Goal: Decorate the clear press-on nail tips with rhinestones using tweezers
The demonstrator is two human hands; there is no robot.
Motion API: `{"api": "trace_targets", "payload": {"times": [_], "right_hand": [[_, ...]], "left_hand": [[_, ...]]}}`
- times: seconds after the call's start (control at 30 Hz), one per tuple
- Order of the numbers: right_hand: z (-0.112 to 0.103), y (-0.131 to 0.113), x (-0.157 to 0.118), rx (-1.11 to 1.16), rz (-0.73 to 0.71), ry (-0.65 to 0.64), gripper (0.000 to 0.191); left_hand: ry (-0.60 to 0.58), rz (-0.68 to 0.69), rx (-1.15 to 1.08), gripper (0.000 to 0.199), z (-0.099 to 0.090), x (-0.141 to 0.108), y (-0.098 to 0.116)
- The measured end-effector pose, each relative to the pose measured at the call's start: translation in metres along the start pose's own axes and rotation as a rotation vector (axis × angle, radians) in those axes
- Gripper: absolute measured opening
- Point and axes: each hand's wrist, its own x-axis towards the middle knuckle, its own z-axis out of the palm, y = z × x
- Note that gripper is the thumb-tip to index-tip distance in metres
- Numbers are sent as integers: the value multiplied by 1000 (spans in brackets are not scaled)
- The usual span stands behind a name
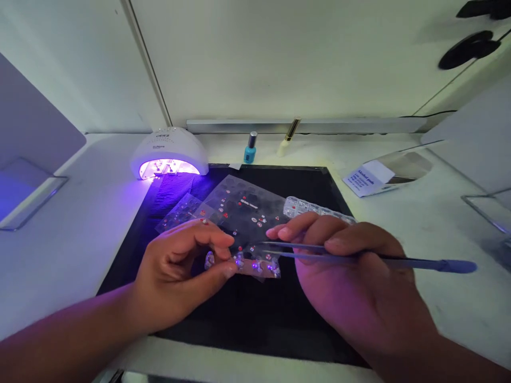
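Note:
Between its thumb and fingers, my left hand (181,266) pinches a narrow strip (248,266) carrying several decorated false nails (239,259) that glint purple. My right hand (351,266) is closed around a pair of blue-grey tweezers (403,262). Their tips point left and sit just above the strip, slightly apart; whether anything tiny is between them I cannot tell. Behind both hands lies a clear sheet (247,194) dotted with small red and white gems. A smaller clear sheet (186,210) of decorations is partly covered by my left hand.
A white nail lamp (171,151) glows purple at back left. Past the black mat (255,324) stand a blue polish bottle (249,149) and a pale, gold-capped bottle (288,138). A clear compartment box (303,206) lies behind my right hand. An open alcohol-pad box (367,178) is at right.

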Motion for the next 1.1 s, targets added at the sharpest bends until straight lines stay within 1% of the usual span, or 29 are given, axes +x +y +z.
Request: {"api": "trace_targets", "payload": {"times": [0.2,0.4,0.57,0.7,0.87,1.1], "right_hand": [[4,2,-1,-50,9,-95,20],[7,3,-3,-70,-81,-153,23],[8,2,-5,-104,-112,-141,24],[8,0,-6,-132,-102,-126,24],[8,2,-7,-153,-144,-147,26],[8,-4,-11,-282,-123,-157,27]], "left_hand": [[-15,-16,-37,33,0,1,-1],[-34,-21,-84,37,-2,-3,-5],[-32,-12,-33,32,-3,-3,-4],[-16,-4,-10,29,-1,-1,-3],[-12,-3,-6,29,-1,-2,-2],[-21,2,6,21,-1,-1,0]]}}
